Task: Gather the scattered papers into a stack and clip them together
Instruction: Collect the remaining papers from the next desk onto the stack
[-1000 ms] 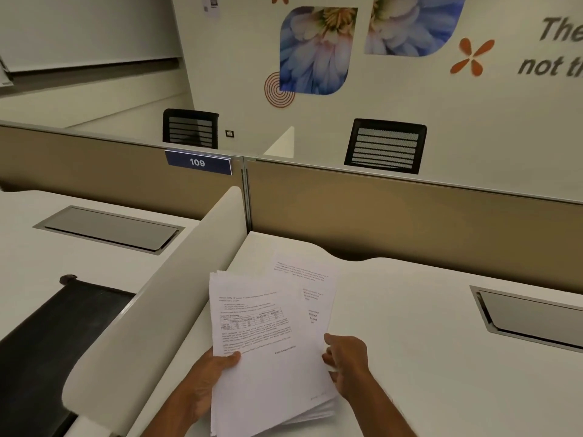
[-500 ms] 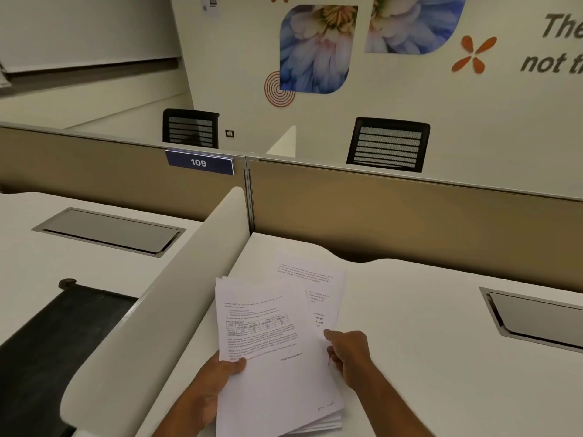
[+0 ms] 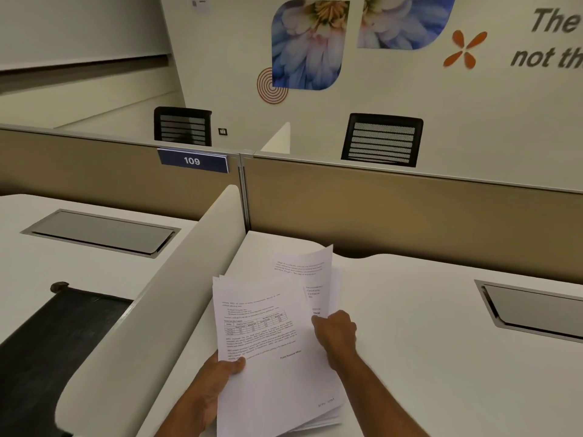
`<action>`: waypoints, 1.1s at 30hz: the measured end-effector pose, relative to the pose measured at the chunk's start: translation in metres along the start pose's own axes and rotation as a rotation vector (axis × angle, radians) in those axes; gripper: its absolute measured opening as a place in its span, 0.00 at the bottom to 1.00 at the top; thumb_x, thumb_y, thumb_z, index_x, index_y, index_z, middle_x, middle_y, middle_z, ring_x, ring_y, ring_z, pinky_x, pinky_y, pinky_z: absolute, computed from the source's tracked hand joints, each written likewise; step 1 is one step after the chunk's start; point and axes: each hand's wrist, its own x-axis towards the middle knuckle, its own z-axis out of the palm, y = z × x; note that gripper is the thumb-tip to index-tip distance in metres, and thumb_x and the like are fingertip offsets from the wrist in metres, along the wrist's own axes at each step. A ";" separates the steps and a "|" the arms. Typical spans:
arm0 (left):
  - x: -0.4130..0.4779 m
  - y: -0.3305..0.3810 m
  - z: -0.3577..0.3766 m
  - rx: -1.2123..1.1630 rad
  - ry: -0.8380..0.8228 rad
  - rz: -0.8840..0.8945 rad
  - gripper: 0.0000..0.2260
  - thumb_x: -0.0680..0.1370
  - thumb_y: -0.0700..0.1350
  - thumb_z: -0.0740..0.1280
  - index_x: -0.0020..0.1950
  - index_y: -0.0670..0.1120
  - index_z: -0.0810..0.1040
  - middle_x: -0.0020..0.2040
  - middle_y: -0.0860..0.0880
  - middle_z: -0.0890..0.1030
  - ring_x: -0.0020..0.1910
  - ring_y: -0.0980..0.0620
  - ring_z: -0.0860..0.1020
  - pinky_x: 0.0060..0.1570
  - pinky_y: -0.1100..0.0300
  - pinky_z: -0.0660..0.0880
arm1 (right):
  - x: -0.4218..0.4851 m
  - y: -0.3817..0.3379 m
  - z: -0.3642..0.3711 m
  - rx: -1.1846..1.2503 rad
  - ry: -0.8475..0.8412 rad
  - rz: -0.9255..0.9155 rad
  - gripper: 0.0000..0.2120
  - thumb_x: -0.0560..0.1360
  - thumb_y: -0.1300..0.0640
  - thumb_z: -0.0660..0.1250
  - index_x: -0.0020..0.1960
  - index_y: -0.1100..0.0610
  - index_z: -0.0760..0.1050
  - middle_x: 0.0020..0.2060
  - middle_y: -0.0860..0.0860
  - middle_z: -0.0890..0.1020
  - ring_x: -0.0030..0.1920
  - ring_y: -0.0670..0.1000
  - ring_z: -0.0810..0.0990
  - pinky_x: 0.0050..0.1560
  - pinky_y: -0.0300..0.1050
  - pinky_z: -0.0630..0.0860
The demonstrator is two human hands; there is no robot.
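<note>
A stack of white printed papers (image 3: 271, 370) rests low over the white desk (image 3: 435, 357), its top sheet showing text and a small table. My left hand (image 3: 217, 383) grips the stack's left edge, thumb on top. My right hand (image 3: 336, 332) pinches the right side of a sheet (image 3: 303, 266) that sticks out skewed beyond the stack's top right, its far edge curling upward. No clip shows anywhere in view.
A curved white divider (image 3: 164, 298) borders the desk on the left. Tan partition panels (image 3: 394, 212) rise behind, with a blue "109" sign (image 3: 193, 160). A grey cable hatch (image 3: 533, 310) sits in the desk at right. Two black chairs stand beyond the partition.
My right hand has moved up along the right side of the papers, and the skewed sheet's far edge has lifted and curled. My left hand keeps its grip on the stack.
</note>
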 end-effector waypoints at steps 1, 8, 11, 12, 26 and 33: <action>0.001 0.000 0.000 0.007 0.004 -0.001 0.16 0.80 0.35 0.67 0.67 0.45 0.78 0.60 0.41 0.85 0.58 0.35 0.83 0.64 0.36 0.77 | 0.002 0.000 -0.001 0.031 -0.007 0.014 0.25 0.66 0.47 0.70 0.59 0.59 0.76 0.55 0.58 0.81 0.51 0.59 0.82 0.53 0.55 0.83; 0.005 -0.001 -0.001 0.009 -0.009 -0.007 0.15 0.80 0.33 0.66 0.65 0.45 0.80 0.59 0.40 0.86 0.57 0.35 0.84 0.63 0.37 0.77 | 0.011 -0.003 -0.006 0.249 -0.054 0.052 0.12 0.72 0.59 0.73 0.54 0.63 0.79 0.47 0.56 0.83 0.45 0.57 0.82 0.43 0.45 0.79; 0.006 -0.001 -0.001 0.019 -0.012 -0.003 0.16 0.80 0.33 0.66 0.66 0.44 0.79 0.58 0.41 0.86 0.57 0.36 0.84 0.63 0.36 0.77 | 0.013 -0.001 -0.003 0.271 -0.079 0.086 0.09 0.73 0.60 0.72 0.50 0.65 0.79 0.40 0.55 0.80 0.38 0.54 0.79 0.35 0.40 0.73; 0.008 0.000 -0.002 0.025 -0.009 -0.001 0.17 0.80 0.33 0.67 0.67 0.44 0.79 0.59 0.41 0.86 0.57 0.36 0.84 0.64 0.36 0.76 | 0.014 0.001 -0.002 0.259 -0.066 0.089 0.06 0.74 0.60 0.71 0.46 0.63 0.78 0.37 0.54 0.79 0.36 0.53 0.77 0.33 0.40 0.71; -0.017 0.006 -0.016 -0.284 -0.157 -0.073 0.19 0.79 0.33 0.67 0.69 0.42 0.77 0.64 0.36 0.83 0.65 0.33 0.79 0.69 0.34 0.70 | 0.001 0.050 -0.101 0.267 0.131 -0.202 0.10 0.80 0.63 0.61 0.46 0.58 0.81 0.43 0.54 0.84 0.45 0.58 0.82 0.46 0.47 0.76; -0.059 0.009 0.021 -0.358 -0.259 -0.068 0.28 0.71 0.36 0.74 0.71 0.45 0.76 0.67 0.38 0.81 0.68 0.33 0.77 0.73 0.32 0.65 | -0.044 0.083 -0.201 0.369 0.007 -0.236 0.10 0.81 0.63 0.63 0.51 0.56 0.84 0.45 0.52 0.89 0.44 0.56 0.86 0.42 0.46 0.81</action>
